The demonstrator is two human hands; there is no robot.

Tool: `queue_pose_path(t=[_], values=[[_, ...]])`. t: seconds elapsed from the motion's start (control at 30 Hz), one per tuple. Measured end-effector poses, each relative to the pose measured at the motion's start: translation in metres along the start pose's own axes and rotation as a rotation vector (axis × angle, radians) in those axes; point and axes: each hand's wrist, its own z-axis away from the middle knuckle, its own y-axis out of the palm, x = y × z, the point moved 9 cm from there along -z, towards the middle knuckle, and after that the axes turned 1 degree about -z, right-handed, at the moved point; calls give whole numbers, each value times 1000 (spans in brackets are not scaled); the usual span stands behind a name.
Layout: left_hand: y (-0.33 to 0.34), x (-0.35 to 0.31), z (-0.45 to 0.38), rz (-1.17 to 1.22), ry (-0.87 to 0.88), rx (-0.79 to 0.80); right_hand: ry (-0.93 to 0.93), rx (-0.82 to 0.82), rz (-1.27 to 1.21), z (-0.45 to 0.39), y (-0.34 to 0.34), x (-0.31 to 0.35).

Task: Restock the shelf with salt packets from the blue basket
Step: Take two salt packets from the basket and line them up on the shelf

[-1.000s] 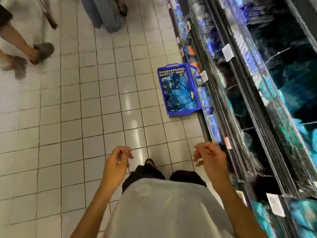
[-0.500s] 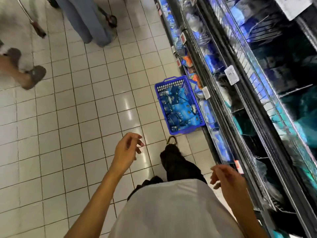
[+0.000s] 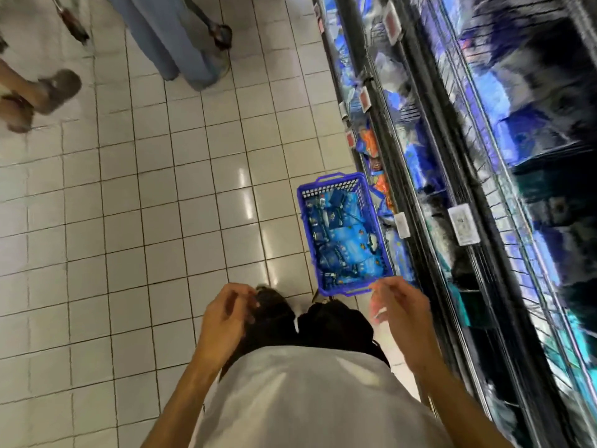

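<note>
Your left hand (image 3: pixel 226 321) and right hand (image 3: pixel 399 313) hang empty, fingers loosely curled. The basket (image 3: pixel 384 253) of packets (image 3: pixel 342 244) sits on the floor beside the shelf (image 3: pixel 429 195); stepping forward, you could kick it.

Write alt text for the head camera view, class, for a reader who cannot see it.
A blue basket of blue salt packets sits on a white tiled floor beside store shelves. Just short of it, the person's left hand and right hand hang loosely curled, holding nothing.
</note>
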Motion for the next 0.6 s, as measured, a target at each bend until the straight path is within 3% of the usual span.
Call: queue_pose_path(t=[0.3,0.6], values=[[63,-23,-177,-30,-112,173,82,-241,-4,-101,22,-53],[213,36,-383,-556,71,477,341,-362,84,-255,47,-237]])
